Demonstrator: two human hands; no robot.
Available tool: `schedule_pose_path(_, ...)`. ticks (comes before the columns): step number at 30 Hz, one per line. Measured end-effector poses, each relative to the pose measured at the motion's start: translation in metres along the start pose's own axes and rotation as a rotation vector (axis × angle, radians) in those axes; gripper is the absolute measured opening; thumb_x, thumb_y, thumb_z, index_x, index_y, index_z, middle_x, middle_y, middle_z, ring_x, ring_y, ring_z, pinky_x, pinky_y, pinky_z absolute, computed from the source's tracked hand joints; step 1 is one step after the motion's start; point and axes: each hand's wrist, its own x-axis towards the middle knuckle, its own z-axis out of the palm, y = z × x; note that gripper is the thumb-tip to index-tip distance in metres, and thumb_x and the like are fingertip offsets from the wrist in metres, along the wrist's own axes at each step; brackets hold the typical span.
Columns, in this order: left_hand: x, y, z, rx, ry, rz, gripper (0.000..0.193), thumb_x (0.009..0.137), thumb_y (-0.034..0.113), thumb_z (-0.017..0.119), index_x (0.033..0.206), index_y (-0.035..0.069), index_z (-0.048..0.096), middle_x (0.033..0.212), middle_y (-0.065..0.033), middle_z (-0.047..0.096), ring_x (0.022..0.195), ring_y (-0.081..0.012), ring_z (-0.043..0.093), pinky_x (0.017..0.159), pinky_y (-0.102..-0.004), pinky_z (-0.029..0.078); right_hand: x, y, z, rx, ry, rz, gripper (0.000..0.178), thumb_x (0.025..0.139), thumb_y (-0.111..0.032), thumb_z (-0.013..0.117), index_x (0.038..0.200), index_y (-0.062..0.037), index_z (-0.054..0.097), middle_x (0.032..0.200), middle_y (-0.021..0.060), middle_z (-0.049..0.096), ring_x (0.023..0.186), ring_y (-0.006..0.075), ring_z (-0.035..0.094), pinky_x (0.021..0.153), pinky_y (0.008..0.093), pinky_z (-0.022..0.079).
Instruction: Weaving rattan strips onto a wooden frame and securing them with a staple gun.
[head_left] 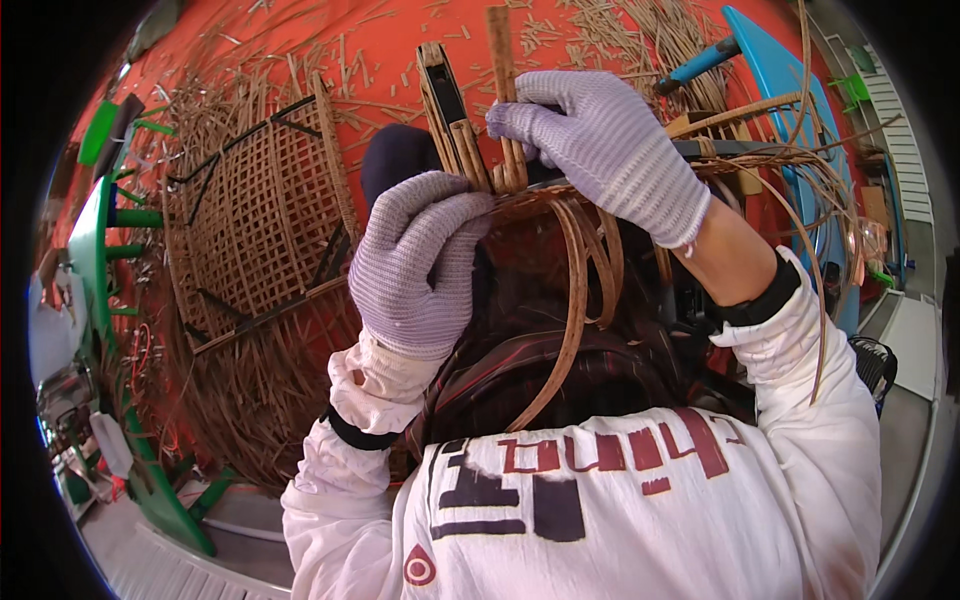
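Observation:
Both of my hands wear lilac-and-white knitted gloves and meet over my lap at a dark frame (445, 85) partly wrapped in brown rattan. My left hand (415, 265) is closed at the frame's near corner, its fingertips against the wrapped strips (466, 150). Thumb and fingers of my right hand (610, 150) pinch a flat rattan strip (501, 55) that stands up from this corner. Long loose strips (572, 300) curve down from the work across my dark apron. The right hand covers part of the frame's side, which runs off to the right.
A woven lattice panel (260, 200) with dark bars lies at left, above a heap of strips (220, 400). Short scraps (580, 40) litter the red floor covering (290, 30). A green bench (92, 240) stands far left, a blue table (775, 85) at right.

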Motion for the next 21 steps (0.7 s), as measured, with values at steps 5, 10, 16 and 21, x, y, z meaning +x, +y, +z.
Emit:
schedule_pose_path(5,0.0,-0.003,0.001,0.052,0.086,0.067,0.022,0.07,0.001,0.076,0.091,0.007,0.073,0.097,-0.0057,0.065,0.088,-0.025,0.063,0.076,-0.0355,0.051,0.015,0.007,-0.001,-0.392,-0.097,-0.12,0.032,0.09,-0.034,0.06,0.091,-0.0032,0.069,0.07,0.0145,0.061,0.064,0.0264,0.06,0.065,0.0386,0.048)
schedule_pose_path(10,0.01,-0.005,-0.004,0.224,0.099,0.216,0.026,0.067,0.007,0.078,0.092,0.012,0.074,0.098,-0.0008,0.065,0.093,-0.0229,0.059,0.082,-0.0368,0.047,0.024,-0.006,-0.008,-0.438,-0.306,0.091,0.033,0.091,-0.035,0.06,0.092,-0.0031,0.069,0.074,0.0154,0.064,0.071,0.0257,0.063,0.069,0.0362,0.05)
schedule_pose_path(16,0.009,-0.01,0.006,0.265,0.031,0.242,0.03,0.068,0.011,0.076,0.098,0.013,0.073,0.101,0.0002,0.063,0.093,-0.0233,0.059,0.081,-0.0367,0.045,-0.003,0.008,-0.006,0.048,-0.095,-0.017,0.026,0.094,-0.022,0.061,0.101,0.0021,0.068,0.086,0.0077,0.07,0.081,0.015,0.066,0.074,0.0283,0.053)
schedule_pose_path(21,0.011,-0.015,0.012,0.141,0.048,0.24,0.029,0.067,0.004,0.075,0.095,0.012,0.073,0.097,-0.0023,0.064,0.089,-0.0245,0.06,0.079,-0.0382,0.046,-0.018,0.018,-0.007,0.332,-0.01,-0.275,0.019,0.091,-0.011,0.063,0.104,0.0025,0.067,0.094,0.0097,0.072,0.088,0.0165,0.069,0.08,0.0291,0.054)
